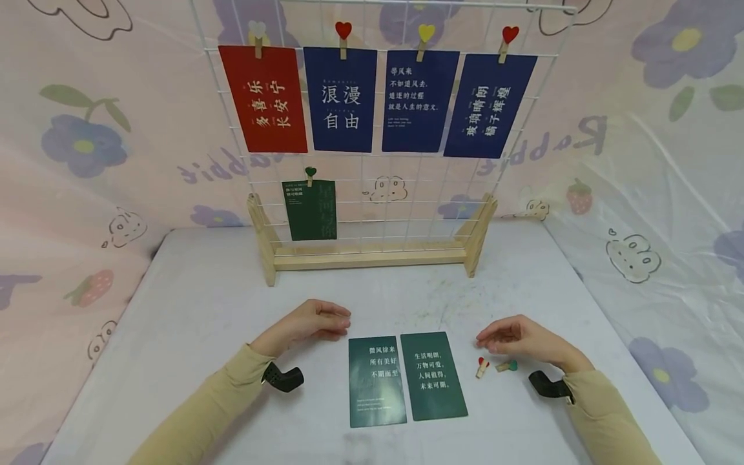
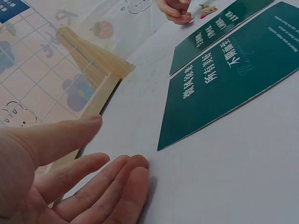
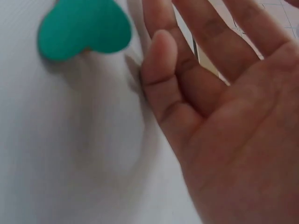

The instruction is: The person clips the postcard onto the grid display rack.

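Note:
Two dark green cards lie side by side on the white table, a left card [image 1: 376, 387] and a right card [image 1: 434, 394], both printed with white writing. Just beyond the left card's upper left corner, my left hand [image 1: 316, 321] rests with loosely bent fingers and holds nothing. My right hand [image 1: 520, 339] is likewise relaxed and holds nothing, its fingers just behind two small wooden clips. One is a red heart clip [image 1: 482, 368]; the other is a green heart clip [image 1: 507, 366], whose heart shows large beside the hand in the right wrist view.
A white wire grid [image 1: 401, 187] on a wooden stand [image 1: 372, 259] rises at the back. Heart clips hold a red card [image 1: 264, 97], several blue cards [image 1: 340, 100] and one green card [image 1: 310, 216] on it. Patterned cloth [image 1: 657, 194] hangs behind and at the sides.

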### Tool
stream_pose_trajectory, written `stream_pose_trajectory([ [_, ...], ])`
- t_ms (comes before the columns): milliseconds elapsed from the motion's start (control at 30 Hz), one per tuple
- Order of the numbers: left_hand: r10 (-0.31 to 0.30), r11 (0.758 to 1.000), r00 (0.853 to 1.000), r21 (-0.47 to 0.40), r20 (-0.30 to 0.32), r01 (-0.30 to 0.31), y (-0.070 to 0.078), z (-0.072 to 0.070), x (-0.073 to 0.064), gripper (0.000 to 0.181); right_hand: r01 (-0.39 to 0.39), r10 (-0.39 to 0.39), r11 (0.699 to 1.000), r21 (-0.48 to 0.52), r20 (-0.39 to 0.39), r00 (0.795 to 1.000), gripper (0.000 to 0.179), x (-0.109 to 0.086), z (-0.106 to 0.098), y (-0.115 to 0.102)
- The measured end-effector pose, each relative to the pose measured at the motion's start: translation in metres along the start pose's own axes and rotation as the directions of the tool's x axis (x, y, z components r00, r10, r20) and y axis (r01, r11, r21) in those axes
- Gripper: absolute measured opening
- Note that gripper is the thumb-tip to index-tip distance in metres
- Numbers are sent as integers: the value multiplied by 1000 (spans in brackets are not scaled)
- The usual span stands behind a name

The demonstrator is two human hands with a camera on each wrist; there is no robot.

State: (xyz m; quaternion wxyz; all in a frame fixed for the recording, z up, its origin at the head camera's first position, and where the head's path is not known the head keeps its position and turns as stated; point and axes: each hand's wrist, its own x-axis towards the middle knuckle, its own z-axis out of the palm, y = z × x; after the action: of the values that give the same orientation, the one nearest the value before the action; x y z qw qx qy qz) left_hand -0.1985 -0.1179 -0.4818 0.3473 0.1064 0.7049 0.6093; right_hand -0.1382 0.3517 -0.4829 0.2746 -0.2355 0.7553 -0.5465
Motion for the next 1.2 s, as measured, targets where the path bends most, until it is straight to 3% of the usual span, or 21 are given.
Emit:
stream_pose_trajectory([
  [133,-27,999,999,43,-26,29,0,1,-1,36,12,-12,1000,-4,38,999,26,-2,1,2],
  [300,-38,995,999,89,-6,38,-1,3,-2,30,56,-52,997,-47,86,995,22,-2,5,3],
  [633,-65,994,998,85,12,64,-1,6,-2,26,141,-126,986,-94,148,981,23,1,6,7],
  [800,-60,993,998,105,5,60,-1,7,-2,24,154,-136,979,-135,133,982,22,2,7,6],
  [1200,-74,996,997,47,4,73,-2,8,0,24,153,-137,966,-207,90,987,14,5,12,8],
])
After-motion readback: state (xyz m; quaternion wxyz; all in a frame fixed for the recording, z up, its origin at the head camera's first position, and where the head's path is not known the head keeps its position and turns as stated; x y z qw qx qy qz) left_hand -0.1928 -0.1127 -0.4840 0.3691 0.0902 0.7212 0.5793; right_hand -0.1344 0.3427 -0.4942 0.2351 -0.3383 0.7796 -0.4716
